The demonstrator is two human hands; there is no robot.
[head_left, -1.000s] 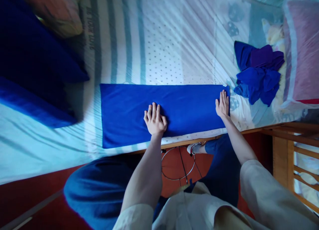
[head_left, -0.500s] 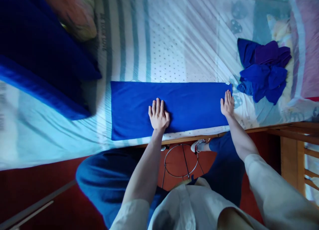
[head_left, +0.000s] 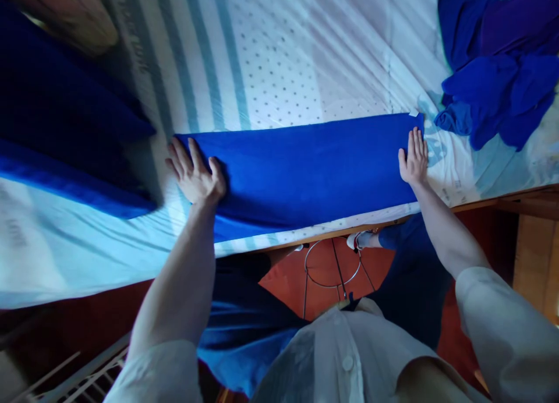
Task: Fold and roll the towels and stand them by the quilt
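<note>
A long blue cloth point(head_left: 314, 170), folded into a flat strip, lies along the near edge of the bed. At its left end rests my left hand point(head_left: 197, 173), fingers spread, over the cloth's edge. My right hand point(head_left: 414, 155) lies flat on the right end, just below a small white tag point(head_left: 413, 113), with its fingers stretched out. Neither hand grasps anything. The cloth looks mostly smooth, with slight creases near its lower left part.
Crumpled blue and purple cloths point(head_left: 502, 88) lie at the upper right. A large dark blue item point(head_left: 65, 117) stands at the left on the patterned bed sheet point(head_left: 279, 59). Below the bed's wooden edge, a round wire frame point(head_left: 305, 269) is on the red floor.
My left hand has slid left from the cloth's middle to its left end, fingers wider apart. My right hand stays at the right end. The view has shifted closer.
</note>
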